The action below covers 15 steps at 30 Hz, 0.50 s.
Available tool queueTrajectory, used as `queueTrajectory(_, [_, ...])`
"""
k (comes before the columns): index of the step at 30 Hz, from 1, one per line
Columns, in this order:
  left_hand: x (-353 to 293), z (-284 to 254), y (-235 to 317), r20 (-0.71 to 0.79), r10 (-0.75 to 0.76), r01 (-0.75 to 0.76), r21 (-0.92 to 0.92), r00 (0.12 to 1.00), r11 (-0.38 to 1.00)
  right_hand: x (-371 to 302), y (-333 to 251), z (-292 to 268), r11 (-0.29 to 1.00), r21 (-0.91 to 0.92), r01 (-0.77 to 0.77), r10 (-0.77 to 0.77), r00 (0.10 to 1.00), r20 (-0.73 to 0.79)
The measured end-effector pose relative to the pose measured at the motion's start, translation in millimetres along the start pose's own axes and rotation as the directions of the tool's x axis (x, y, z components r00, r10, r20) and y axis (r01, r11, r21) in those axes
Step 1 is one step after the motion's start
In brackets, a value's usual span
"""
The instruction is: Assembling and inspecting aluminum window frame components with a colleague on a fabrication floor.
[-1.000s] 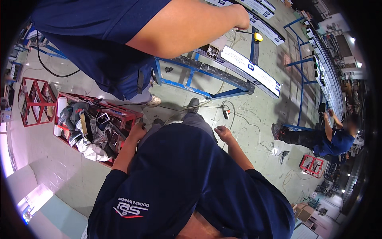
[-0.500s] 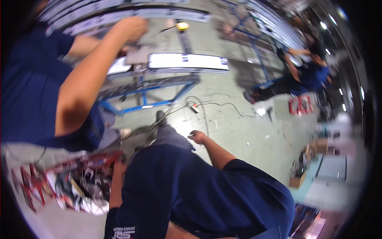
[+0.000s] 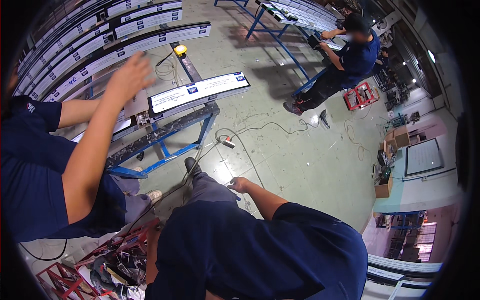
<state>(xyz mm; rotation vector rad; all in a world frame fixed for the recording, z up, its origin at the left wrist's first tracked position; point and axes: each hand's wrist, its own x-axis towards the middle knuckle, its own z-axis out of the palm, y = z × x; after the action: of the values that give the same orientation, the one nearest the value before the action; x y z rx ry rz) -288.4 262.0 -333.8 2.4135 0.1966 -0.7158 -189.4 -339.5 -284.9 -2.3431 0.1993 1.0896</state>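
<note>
"Navy cotton marks the work shirt [image 3: 260, 250], and the right hand [image 3: 241, 185] is carried low beside a grey trouser leg [image 3: 207, 189]. Is anything gripped?"

"Nothing is seen in it. Its fingers are loosely curled, with the thumb held apart. The left hand [image 3: 158, 228] is mostly lost in shadow at the shirt's edge; whether it is closed on anything cannot be told."

"And where is the nearest object placed?"

"A red metal crate [image 3: 144, 232] is set at lower left, just beside the left hand; whether its rail is touched cannot be made out. Jumbled dark and silvery pieces [image 3: 131, 270] are heaped inside."

"Which step is in hand?"

"One of footing rather than of fingers, it is judged: a black shoe [image 3: 190, 163] is planted ahead, near the blue steel trestle [image 3: 205, 131]. There, a short white-filmed profile [image 3: 200, 92] is rested, and a co-worker's hand [image 3: 131, 77], blurred, is held above longer profiles."

"What is called for by the next move?"

"Care underfoot, by all appearances, since cable [image 3: 218, 135] is looped around a white-and-orange connector [image 3: 228, 143] on the floor [image 3: 295, 165]. For any lift from the crate, spread fingers would be needed; at the trestle, the co-worker's reach would have to be allowed for."
</note>
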Motion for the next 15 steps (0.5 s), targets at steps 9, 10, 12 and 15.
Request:
queueTrajectory(9, [0,0,-2,0.007,-0.042,0.041,0.035,0.999,0.999,6,1,-1,0.999,0.028,-0.022,0.023,0.999,-0.023])
queueTrajectory(10, [-2,1,-3,-0.007,-0.046,0.046,0.029,0.999,0.999,7,1,-1,1.000,0.022,-0.013,0.014,0.999,-0.030])
queueTrajectory(12, [-6,7,-3,-0.039,-0.054,0.054,0.002,0.998,0.999,8,-2,-6,1.000,0.003,-0.009,0.009,0.999,-0.036])
queueTrajectory(15, [-8,-2,11,-0.014,-0.089,0.089,-0.002,0.996,0.996,9,5,-3,0.999,0.023,-0.022,0.022,0.999,-0.031])
